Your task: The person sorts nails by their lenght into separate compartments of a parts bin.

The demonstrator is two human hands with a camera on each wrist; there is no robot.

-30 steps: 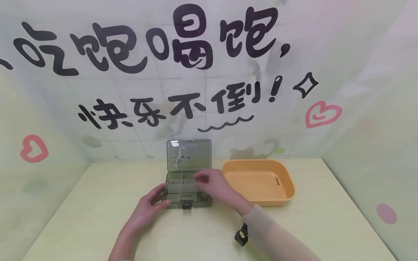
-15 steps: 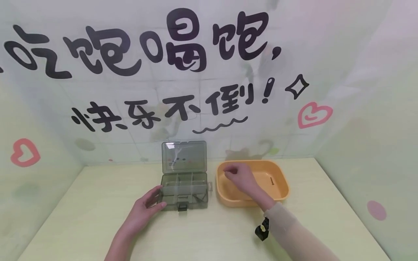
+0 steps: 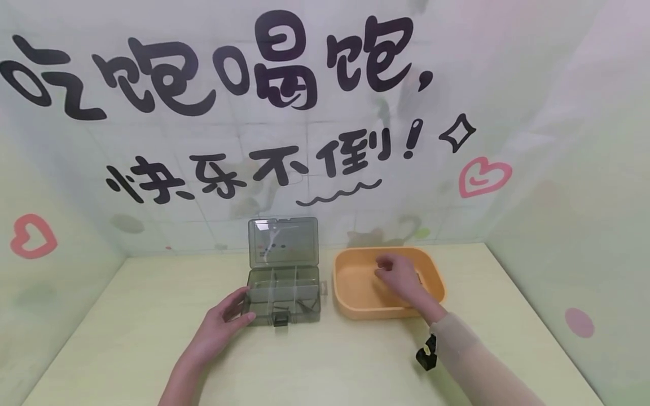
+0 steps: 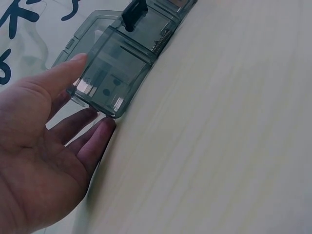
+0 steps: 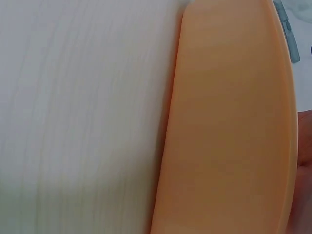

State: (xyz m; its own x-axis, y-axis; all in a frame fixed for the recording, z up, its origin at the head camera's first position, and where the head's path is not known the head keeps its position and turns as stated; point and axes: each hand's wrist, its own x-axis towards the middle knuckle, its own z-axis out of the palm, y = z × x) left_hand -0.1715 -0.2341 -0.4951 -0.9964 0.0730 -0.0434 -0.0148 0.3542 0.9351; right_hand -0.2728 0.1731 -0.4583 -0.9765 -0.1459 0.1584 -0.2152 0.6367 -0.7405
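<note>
A smoky clear compartment box [image 3: 258,309] stands with its lid [image 3: 283,242] raised against the back wall. My left hand [image 3: 222,321] holds its left end, thumb on the front edge and fingers along the side. In the left wrist view that hand [image 4: 53,126] touches the box [image 4: 119,68] at its end. Several dark screws [image 3: 307,306] lie in the front compartments. Over the orange tray [image 3: 355,287] is my right hand [image 3: 403,277], its fingers loosely bent and nothing visible in them. It partly hides a screw [image 3: 419,278] inside the tray.
A pale wood-grain table [image 3: 315,361] carries the box and the tray side by side, with a narrow gap between them. Printed wall sheets [image 3: 310,141] stand behind and on both sides. The black front latch [image 3: 281,320] of the box hangs down.
My right hand has left the box and moved right, over the tray towards the screw there. The left hand stays at the box. The head view has shifted slightly.
</note>
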